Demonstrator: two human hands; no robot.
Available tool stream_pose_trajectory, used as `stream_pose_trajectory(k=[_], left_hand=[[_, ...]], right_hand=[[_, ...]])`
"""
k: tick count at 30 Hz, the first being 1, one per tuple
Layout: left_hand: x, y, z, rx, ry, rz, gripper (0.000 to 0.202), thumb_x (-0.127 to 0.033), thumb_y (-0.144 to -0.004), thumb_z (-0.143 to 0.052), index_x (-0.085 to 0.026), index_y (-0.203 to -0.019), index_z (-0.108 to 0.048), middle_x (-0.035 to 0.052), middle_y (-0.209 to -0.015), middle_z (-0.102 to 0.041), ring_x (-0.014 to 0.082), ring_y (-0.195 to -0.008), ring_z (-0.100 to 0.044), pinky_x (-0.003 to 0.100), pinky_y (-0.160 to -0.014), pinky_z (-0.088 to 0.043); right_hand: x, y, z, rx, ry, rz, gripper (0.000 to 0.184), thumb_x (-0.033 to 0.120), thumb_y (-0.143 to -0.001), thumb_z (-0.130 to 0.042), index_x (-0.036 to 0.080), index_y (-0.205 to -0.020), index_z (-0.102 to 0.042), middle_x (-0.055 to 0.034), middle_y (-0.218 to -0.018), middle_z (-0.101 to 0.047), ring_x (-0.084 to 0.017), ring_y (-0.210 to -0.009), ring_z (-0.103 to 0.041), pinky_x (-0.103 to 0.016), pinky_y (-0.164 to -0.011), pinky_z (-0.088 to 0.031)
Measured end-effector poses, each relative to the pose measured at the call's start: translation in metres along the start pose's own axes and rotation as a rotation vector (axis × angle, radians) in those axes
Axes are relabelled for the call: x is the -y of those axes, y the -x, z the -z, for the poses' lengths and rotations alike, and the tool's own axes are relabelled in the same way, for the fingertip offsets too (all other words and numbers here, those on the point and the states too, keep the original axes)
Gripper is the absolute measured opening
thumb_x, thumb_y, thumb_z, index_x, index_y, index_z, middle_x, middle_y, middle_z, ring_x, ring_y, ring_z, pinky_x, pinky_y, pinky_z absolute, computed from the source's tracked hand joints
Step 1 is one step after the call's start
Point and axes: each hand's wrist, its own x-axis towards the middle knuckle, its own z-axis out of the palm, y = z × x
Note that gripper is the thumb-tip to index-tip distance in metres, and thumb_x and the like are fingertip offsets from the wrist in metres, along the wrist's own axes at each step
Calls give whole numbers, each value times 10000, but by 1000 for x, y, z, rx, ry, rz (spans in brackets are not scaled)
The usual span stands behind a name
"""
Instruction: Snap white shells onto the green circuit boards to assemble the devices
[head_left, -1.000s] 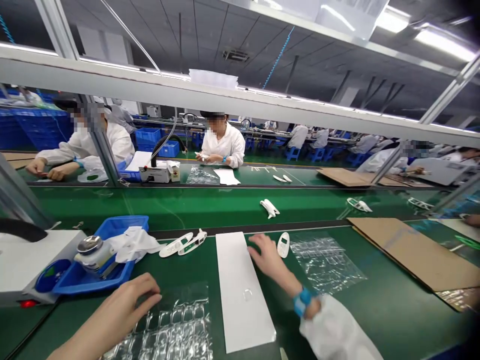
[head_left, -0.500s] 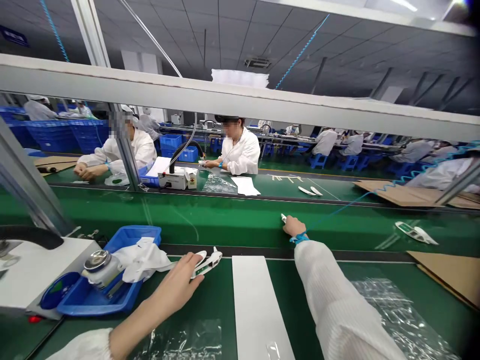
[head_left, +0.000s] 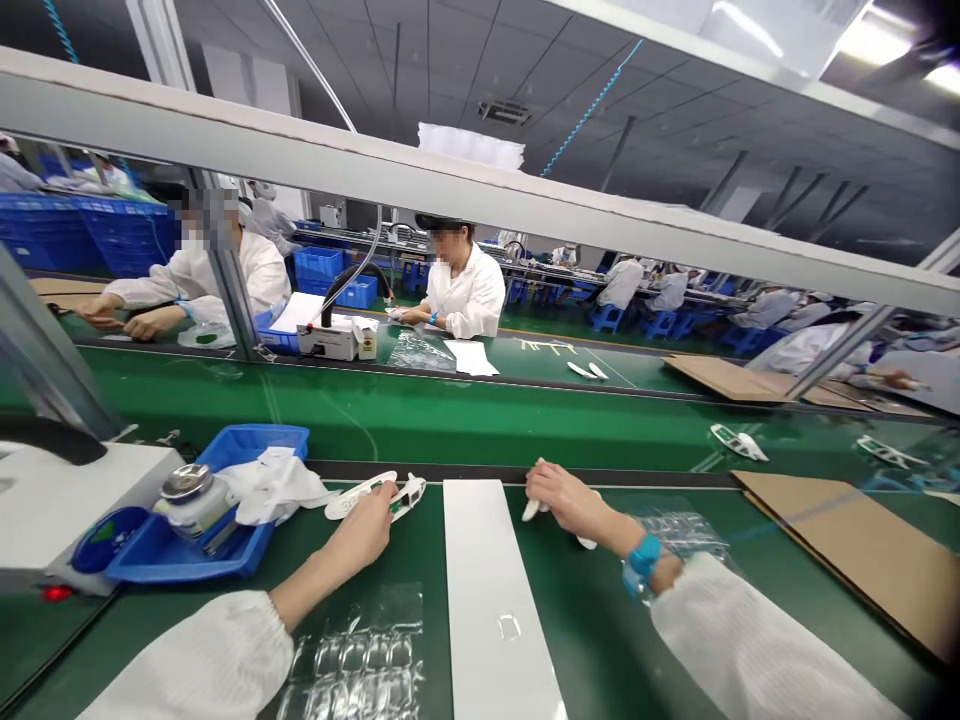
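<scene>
My left hand [head_left: 367, 532] is closed on a slim white plastic housing [head_left: 409, 498] with a green inner part. A second white shell [head_left: 352, 497] lies right beside those fingers, to their left. Over the worktop's far edge, my right hand [head_left: 566, 500] grips a white plastic piece [head_left: 531, 509] that pokes out below the fingertips. Another white end [head_left: 589, 540] shows under the palm; whether it belongs to the same piece is hidden. Between both hands lies a long white strip [head_left: 480, 570].
A blue tray [head_left: 187, 568] on the left holds a bottle [head_left: 191, 500] and white cloths [head_left: 274, 487]. Clear plastic blister sheet [head_left: 360, 655] lies at the front. Cardboard [head_left: 847, 540] covers the right side. White housings [head_left: 739, 442] sit on the green belt [head_left: 450, 425]. Co-workers sit opposite.
My right hand has come back from over the belt to the worktop, bringing the white piece. The left fingers have closed on the housing. The view has shifted to the right.
</scene>
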Motion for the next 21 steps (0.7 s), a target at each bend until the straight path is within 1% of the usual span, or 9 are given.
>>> stream_pose_trajectory(k=[3,5,7,8,10,13,17,19,21], left_hand=[[-3,22,7,30,269,89,214,-169,-822,-391,-178,-1034,-422,38,-826,-567,215,-772,-627,430,-785,-520],[-8,44,13,52,467,117,273,-257,-819,-433,-164,-1073,-402,40,-876,-579,167,-730,-630,365,-757,-542],[-15,72,17,63,638,121,416,-337,-779,-522,-145,-1130,-408,64,-972,-591,149,-779,-634,339,-810,-531],[-19,87,17,68,705,122,486,-364,-752,-568,-139,-1155,-416,64,-972,-603,151,-795,-634,337,-833,-520],[-25,118,15,72,793,132,555,-376,-724,-619,-129,-1184,-430,45,-874,-633,169,-810,-631,345,-858,-493],[-32,159,2,50,873,163,564,-371,-774,-601,-151,-1254,-403,-13,-709,-621,176,-787,-607,352,-878,-443],[-35,199,-22,-50,1005,148,488,-525,-815,-554,-207,-1177,-474,-31,-734,-542,139,-644,-507,293,-682,-440],[-35,214,-31,-131,1028,184,497,-592,-809,-525,-224,-1142,-498,-17,-792,-529,128,-613,-473,277,-601,-417],[-31,225,-37,-195,1001,224,543,-613,-817,-493,-239,-1210,-466,-17,-784,-521,133,-609,-464,276,-588,-406]], right_hand=[[22,27,-5,0,18,110,514,-100,-705,-413,164,-1086,-636,-117,-1175,-610,-248,-1245,-432,-444,-1109,-282],[32,41,-8,-25,28,110,683,-100,-649,-421,188,-1252,-561,-115,-1326,-533,-265,-1326,-356,-484,-1128,-249],[48,48,-6,-105,1,38,758,-79,-643,-434,234,-1331,-500,-101,-1393,-477,-293,-1333,-350,-542,-1118,-235],[60,49,-2,-163,-42,-8,711,-56,-680,-439,252,-1316,-514,-104,-1370,-498,-310,-1299,-391,-568,-1094,-254],[96,45,10,-302,-199,-91,488,35,-809,-435,261,-1220,-574,-128,-1246,-571,-329,-1177,-491,-583,-1011,-334],[170,27,32,-443,-620,-136,222,239,-945,-432,263,-1108,-581,-113,-1039,-615,-286,-978,-570,-473,-861,-455],[262,0,44,-453,-1131,-121,128,309,-918,-528,250,-1001,-606,-54,-914,-607,-230,-853,-580,-356,-776,-481],[291,-10,40,-430,-1285,-154,113,306,-880,-587,231,-961,-605,-34,-892,-601,-210,-821,-577,-326,-759,-479],[308,-17,34,-410,-1363,-183,118,310,-859,-615,215,-923,-589,-21,-859,-594,-195,-786,-566,-305,-728,-471]])
